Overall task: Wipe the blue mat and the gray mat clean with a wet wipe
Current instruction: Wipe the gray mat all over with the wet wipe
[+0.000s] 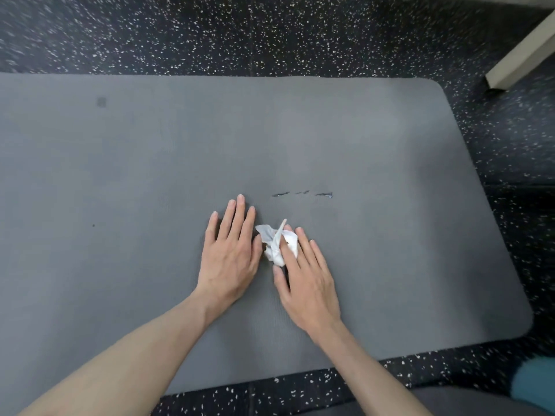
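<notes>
Head view looks down on the gray mat [120, 181] spread flat on a dark speckled floor [270, 34]. No container shows anywhere in the frame. The left hand [229, 256] lies palm down on the mat, its fingers [237, 214] straight, slightly spread and pointing to the far side, holding nothing. Just to its right, the right hand [306, 283] presses a crumpled white wet wipe [274, 243] against the mat; its fingers are nearly straight and lie over the right part of the wipe, the thumb alongside the near edge of it, and a twisted corner of the wipe sticks up between the two hands. The wipe sits near the middle of the mat, a little toward the near side. Beyond the right hand, three short dark scuff marks [301, 193] run in a line from left to right on the mat surface. A small square mark [101, 102] shows at the far left. The mat's far edge, its rounded right corners and its near edge are all in view, with open mat surface to the left, far and right of the hands. A pale board [522, 52] rests on the floor at the far right. At the near right corner, a bit of teal fabric [537, 382] shows; whether it is the blue mat cannot be told.
</notes>
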